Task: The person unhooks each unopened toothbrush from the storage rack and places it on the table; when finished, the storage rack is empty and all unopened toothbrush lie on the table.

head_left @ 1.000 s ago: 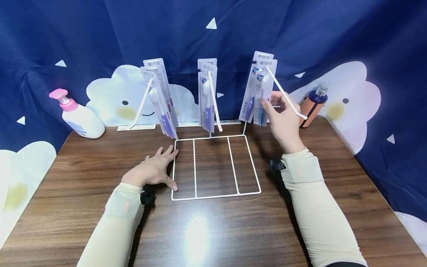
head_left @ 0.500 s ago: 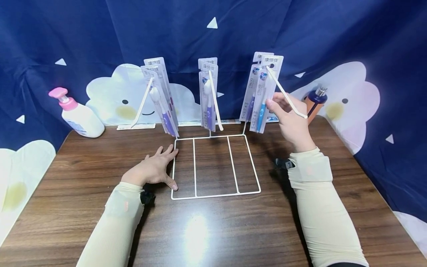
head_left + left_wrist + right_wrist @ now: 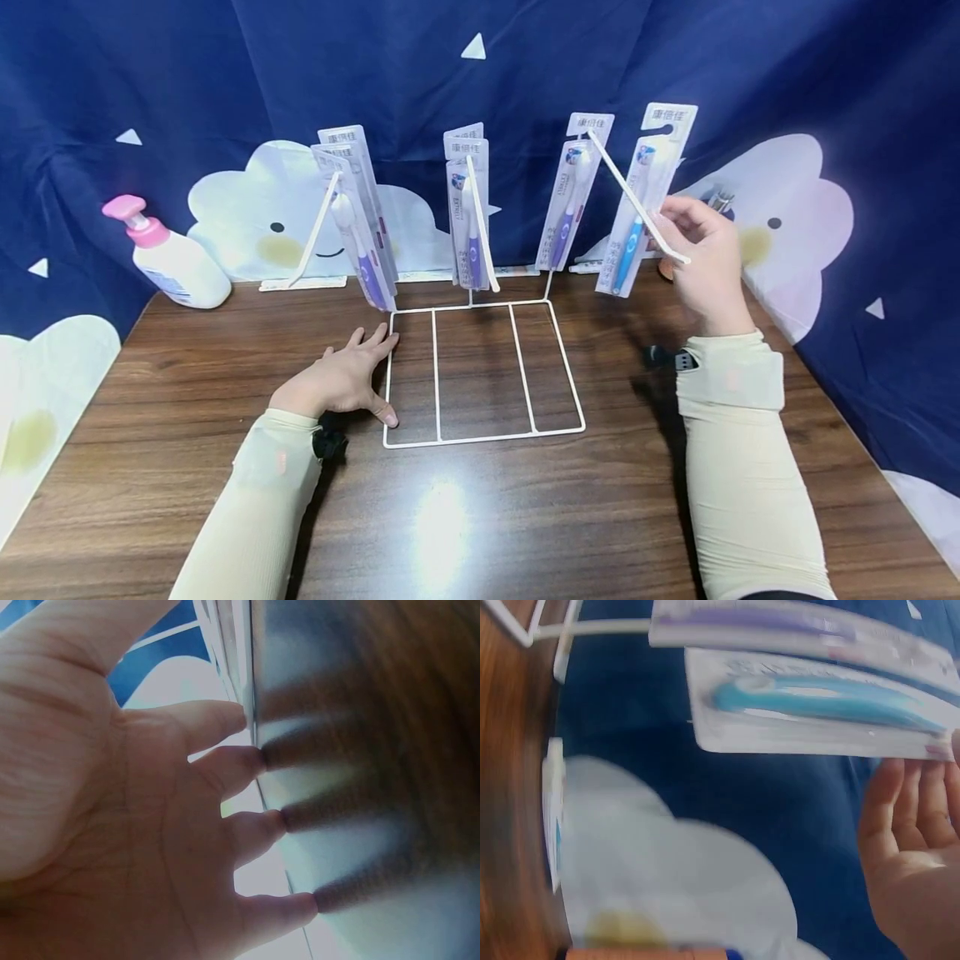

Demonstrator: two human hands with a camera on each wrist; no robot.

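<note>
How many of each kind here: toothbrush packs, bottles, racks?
Toothbrush packs: 6 showing, 2 on the left hook, 2 middle, 1 right, 1 in the right hand; stacks may hide more.
Bottles: 2, a pump bottle and a half-hidden bottle.
Wire rack: 1
Total: 9

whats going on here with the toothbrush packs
A person sits at a wooden table with a white wire rack whose three slanted pegs carry packaged toothbrushes. The right hand pinches a pack with a blue toothbrush, held in the air just right of the right peg and apart from the purple-brush pack hanging there. The left hand rests flat on the table against the rack's base frame. A pink-topped pump bottle stands at the far left.
</note>
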